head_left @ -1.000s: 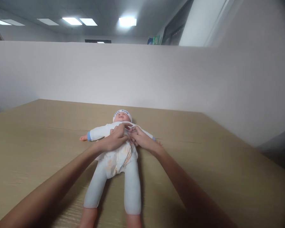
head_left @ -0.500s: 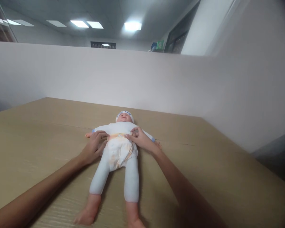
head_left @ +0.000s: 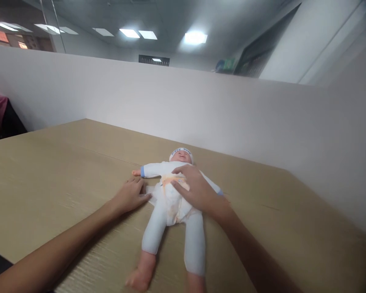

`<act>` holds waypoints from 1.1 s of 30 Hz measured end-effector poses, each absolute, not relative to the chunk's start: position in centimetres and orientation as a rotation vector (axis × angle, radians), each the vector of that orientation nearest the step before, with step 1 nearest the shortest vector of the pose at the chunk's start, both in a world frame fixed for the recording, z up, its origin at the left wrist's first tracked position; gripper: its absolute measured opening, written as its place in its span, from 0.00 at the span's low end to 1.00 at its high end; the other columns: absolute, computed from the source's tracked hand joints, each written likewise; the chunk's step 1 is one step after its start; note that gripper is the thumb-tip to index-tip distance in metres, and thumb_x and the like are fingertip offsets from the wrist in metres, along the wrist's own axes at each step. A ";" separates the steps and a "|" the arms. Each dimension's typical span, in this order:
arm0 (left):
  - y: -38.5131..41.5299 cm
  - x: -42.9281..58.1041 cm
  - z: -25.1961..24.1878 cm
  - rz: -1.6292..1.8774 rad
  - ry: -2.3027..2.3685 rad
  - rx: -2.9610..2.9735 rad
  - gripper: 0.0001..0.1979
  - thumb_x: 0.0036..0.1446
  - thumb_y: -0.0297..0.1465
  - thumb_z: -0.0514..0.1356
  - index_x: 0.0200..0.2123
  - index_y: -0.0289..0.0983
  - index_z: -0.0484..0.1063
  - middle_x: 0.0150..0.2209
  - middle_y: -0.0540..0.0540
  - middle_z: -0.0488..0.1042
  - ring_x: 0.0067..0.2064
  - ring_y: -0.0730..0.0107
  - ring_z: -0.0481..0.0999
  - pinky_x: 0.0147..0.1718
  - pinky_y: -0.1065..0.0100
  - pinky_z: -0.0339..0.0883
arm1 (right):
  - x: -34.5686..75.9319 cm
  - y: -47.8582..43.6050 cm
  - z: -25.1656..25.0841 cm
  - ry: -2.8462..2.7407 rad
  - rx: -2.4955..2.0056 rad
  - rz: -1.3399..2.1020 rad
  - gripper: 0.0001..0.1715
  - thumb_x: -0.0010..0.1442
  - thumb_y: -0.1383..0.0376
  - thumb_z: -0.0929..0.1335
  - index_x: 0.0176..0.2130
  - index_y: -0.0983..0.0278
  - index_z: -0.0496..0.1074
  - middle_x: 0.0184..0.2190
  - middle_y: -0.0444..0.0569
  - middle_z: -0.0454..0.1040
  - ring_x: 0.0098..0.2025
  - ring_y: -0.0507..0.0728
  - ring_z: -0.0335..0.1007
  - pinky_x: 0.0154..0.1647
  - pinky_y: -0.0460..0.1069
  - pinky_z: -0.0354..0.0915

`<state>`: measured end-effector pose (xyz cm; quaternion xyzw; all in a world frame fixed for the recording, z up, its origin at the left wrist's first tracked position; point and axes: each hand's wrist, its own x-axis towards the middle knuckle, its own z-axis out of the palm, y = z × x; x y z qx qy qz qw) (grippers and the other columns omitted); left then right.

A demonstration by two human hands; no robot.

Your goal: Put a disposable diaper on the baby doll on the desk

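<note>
A baby doll (head_left: 154, 232) in white clothes and a lettered white headband lies on its back, feet toward me. Around its hips is a white diaper (head_left: 172, 199) with an orange-tinted waistband. My left hand (head_left: 130, 196) is at the doll's left-of-view hip, its thumb and fingers closed on the diaper's side flap, which sticks out sideways. Across the front of the diaper lies my right hand (head_left: 197, 188), thumb and fingers spread apart over the waistband and belly. It hides the diaper's right side in view.
The doll rests on a wide wood-coloured table (head_left: 79, 162). A pale low wall (head_left: 125, 97) stands behind the table's far edge. At the far left, something pink and black (head_left: 0, 110) shows beside the table.
The left hand has drawn the diaper's side flap outward, away from the hip. My right hand has moved from the right side onto the diaper's front. The camera view has shifted left.
</note>
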<state>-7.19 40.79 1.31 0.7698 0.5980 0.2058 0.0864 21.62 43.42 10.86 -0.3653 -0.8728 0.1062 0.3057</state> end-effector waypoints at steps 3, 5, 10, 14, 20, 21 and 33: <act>40.9 -7.2 1.5 0.723 1.698 2.182 0.14 0.63 0.42 0.63 0.31 0.41 0.66 0.37 0.41 0.77 0.42 0.51 0.75 0.43 0.57 0.62 | 19.2 44.6 11.1 -2.682 -0.763 0.347 0.14 0.74 0.57 0.70 0.56 0.57 0.76 0.58 0.51 0.80 0.64 0.66 0.71 0.69 0.63 0.63; 41.0 -7.2 1.5 0.766 1.662 2.126 0.14 0.61 0.40 0.64 0.30 0.41 0.65 0.34 0.44 0.76 0.38 0.55 0.73 0.40 0.60 0.59 | 18.1 45.7 10.9 -2.835 -0.661 0.373 0.11 0.72 0.59 0.72 0.52 0.58 0.80 0.53 0.50 0.83 0.59 0.65 0.75 0.67 0.62 0.64; 41.6 -6.8 1.0 0.872 1.581 1.905 0.17 0.63 0.43 0.63 0.28 0.41 0.64 0.27 0.50 0.71 0.30 0.64 0.68 0.33 0.63 0.53 | 17.1 46.9 9.7 -2.894 -0.575 0.317 0.09 0.66 0.69 0.71 0.34 0.59 0.81 0.36 0.45 0.85 0.45 0.60 0.78 0.65 0.60 0.62; 42.3 -6.5 0.5 1.012 1.433 1.673 0.23 0.66 0.51 0.61 0.28 0.41 0.62 0.26 0.52 0.68 0.30 0.67 0.66 0.32 0.66 0.54 | 17.1 46.6 9.0 -2.853 -0.596 0.288 0.09 0.64 0.66 0.71 0.34 0.57 0.82 0.37 0.47 0.85 0.47 0.62 0.77 0.65 0.62 0.62; 42.7 -6.0 0.9 1.170 1.208 1.351 0.31 0.57 0.59 0.69 0.44 0.40 0.68 0.25 0.57 0.67 0.27 0.70 0.67 0.30 0.68 0.58 | 16.5 46.7 8.8 -2.879 -0.630 0.278 0.07 0.61 0.62 0.73 0.37 0.55 0.86 0.35 0.48 0.83 0.46 0.63 0.77 0.68 0.63 0.60; 42.6 -5.9 1.1 1.185 1.181 1.318 0.32 0.56 0.59 0.71 0.45 0.39 0.69 0.25 0.56 0.67 0.27 0.70 0.67 0.31 0.68 0.59 | 16.4 46.7 8.8 -2.884 -0.641 0.277 0.07 0.61 0.62 0.73 0.37 0.55 0.86 0.35 0.48 0.83 0.46 0.64 0.77 0.69 0.64 0.60; 42.5 -5.2 1.1 1.277 0.968 1.170 0.38 0.52 0.59 0.75 0.52 0.37 0.74 0.30 0.52 0.74 0.33 0.70 0.69 0.36 0.67 0.59 | 14.8 46.7 9.4 -2.811 -0.826 0.422 0.10 0.49 0.60 0.82 0.31 0.57 0.82 0.39 0.48 0.85 0.50 0.68 0.80 0.75 0.72 0.53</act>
